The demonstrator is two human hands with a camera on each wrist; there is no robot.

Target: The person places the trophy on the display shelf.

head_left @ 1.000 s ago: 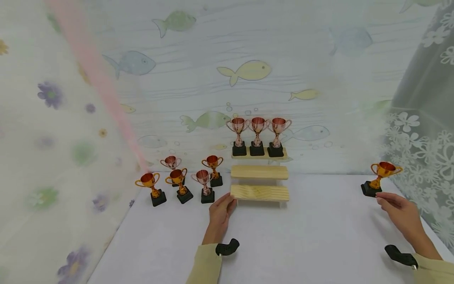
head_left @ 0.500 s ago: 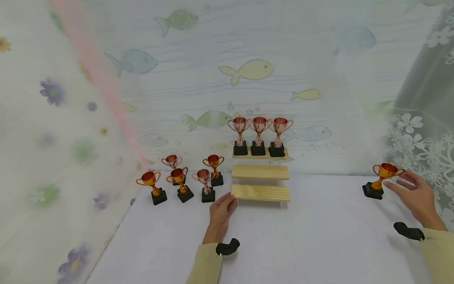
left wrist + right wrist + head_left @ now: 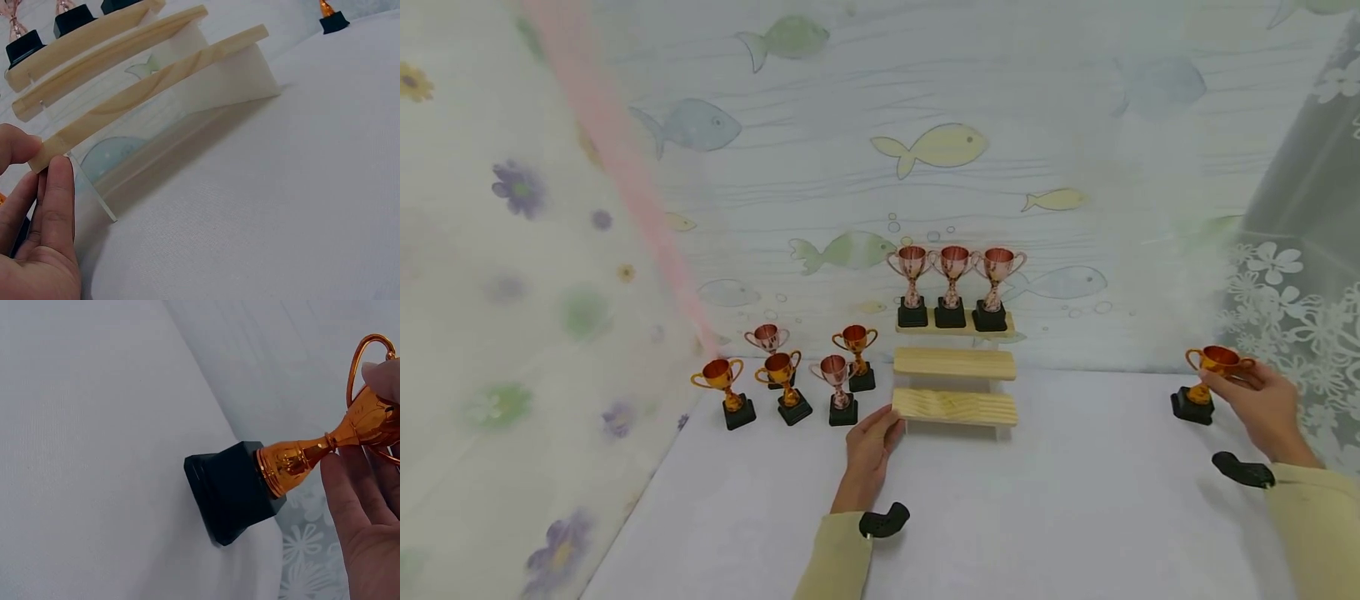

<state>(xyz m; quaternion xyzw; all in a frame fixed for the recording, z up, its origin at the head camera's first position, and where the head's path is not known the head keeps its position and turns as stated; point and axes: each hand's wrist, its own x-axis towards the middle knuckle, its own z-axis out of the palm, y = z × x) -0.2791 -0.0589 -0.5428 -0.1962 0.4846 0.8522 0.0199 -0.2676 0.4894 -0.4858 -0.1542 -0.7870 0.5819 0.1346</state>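
At the table's right side my right hand (image 3: 1262,408) holds an orange-gold trophy cup (image 3: 356,425) by its bowl, thumb on one side and fingers on the other. The trophy's black base (image 3: 231,487) appears to stand on the white cloth. My left hand (image 3: 868,450) pinches the left end of the lowest wooden step of a three-step display stand (image 3: 156,78), thumb above and fingers below. Three rose-gold trophies (image 3: 953,271) stand side by side on the top step. The middle step (image 3: 955,363) and the lowest step (image 3: 955,407) are bare.
Left of the stand, several trophies stand on the table: orange-gold ones (image 3: 721,379) and rose-gold ones (image 3: 835,375). A fish-print curtain (image 3: 947,150) hangs behind the table (image 3: 1037,517). A lace-flower curtain (image 3: 1285,283) is at the right, a floral one (image 3: 550,375) at the left.
My right hand has moved from the trophy's base up to its bowl, coming off and taking hold there. The left hand has kept its hold on the stand. The head view has shifted slightly.
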